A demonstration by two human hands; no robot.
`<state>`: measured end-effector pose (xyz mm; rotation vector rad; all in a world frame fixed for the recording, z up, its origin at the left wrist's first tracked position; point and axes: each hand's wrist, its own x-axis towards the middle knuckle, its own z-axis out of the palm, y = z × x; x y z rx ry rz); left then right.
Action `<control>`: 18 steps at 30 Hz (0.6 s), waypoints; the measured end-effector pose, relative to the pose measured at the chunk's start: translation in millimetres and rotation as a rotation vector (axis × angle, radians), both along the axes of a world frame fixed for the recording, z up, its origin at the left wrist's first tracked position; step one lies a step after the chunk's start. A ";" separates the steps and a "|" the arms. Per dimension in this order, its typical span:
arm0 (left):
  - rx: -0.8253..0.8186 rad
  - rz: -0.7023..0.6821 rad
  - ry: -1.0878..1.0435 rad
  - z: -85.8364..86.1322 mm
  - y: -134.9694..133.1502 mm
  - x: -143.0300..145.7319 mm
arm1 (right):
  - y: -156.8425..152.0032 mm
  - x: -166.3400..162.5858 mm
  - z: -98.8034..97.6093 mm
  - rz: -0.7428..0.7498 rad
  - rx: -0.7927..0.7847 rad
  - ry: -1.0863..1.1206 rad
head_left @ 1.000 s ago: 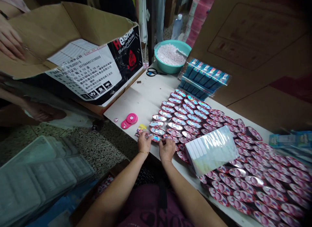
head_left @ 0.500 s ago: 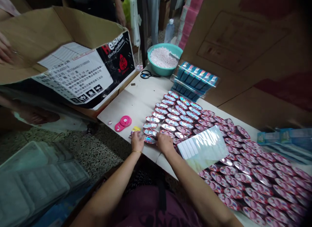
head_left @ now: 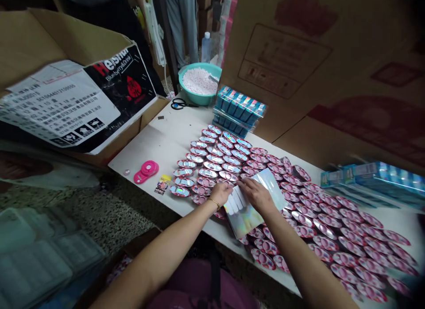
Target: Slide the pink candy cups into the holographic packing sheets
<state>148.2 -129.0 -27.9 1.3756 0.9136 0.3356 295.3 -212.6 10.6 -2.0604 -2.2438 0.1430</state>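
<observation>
My left hand [head_left: 220, 192] rests with curled fingers at the left edge of a shiny holographic sticker sheet [head_left: 257, 202] that lies on rows of small oval pink and silver packets [head_left: 212, 165]. My right hand [head_left: 256, 195] lies on the sheet, its fingers pressing near the white strips at the sheet's left end. I cannot make out whether either hand pinches a sticker. The packets cover the white table [head_left: 172, 138] in overlapping rows out to the far right [head_left: 348, 238].
A pink tape dispenser [head_left: 146, 171] and a small card [head_left: 162, 184] lie at the table's left. A teal bowl of white pellets [head_left: 198, 82], scissors [head_left: 181, 105], blue boxed packs [head_left: 239, 110], a large cardboard box [head_left: 76, 87] and cardboard walls [head_left: 315, 79] stand around. Clear trays [head_left: 40, 251] lie on the floor.
Both hands left the packet at the front-left row end and moved right onto the holographic sheet. The view swung right, and the other person's hand on the box left the frame.
</observation>
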 end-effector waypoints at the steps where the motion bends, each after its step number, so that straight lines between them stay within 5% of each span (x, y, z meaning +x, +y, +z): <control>1: -0.047 0.032 -0.031 -0.9 -3.6 0.4 | -5.7 1.0 -2.0 0.000 0.015 0.007; 5: -0.144 0.075 -0.080 0.6 -13.0 3.7 | -25.2 5.5 12.0 -0.030 0.078 0.025; 9: 0.069 0.069 0.076 1.2 -10.3 7.6 | -37.8 -0.5 70.1 -0.076 0.067 -0.018; 13: 0.229 0.141 0.036 7.1 -5.9 -9.9 | -33.4 -24.7 117.2 -0.137 -0.002 0.258; 15: 0.142 0.235 -0.059 12.9 -3.8 -31.2 | -19.2 -41.4 112.8 -0.241 -0.039 0.426; 18: -0.137 0.278 -0.160 21.9 0.9 -71.8 | 9.0 -67.0 76.6 -0.424 -0.040 0.645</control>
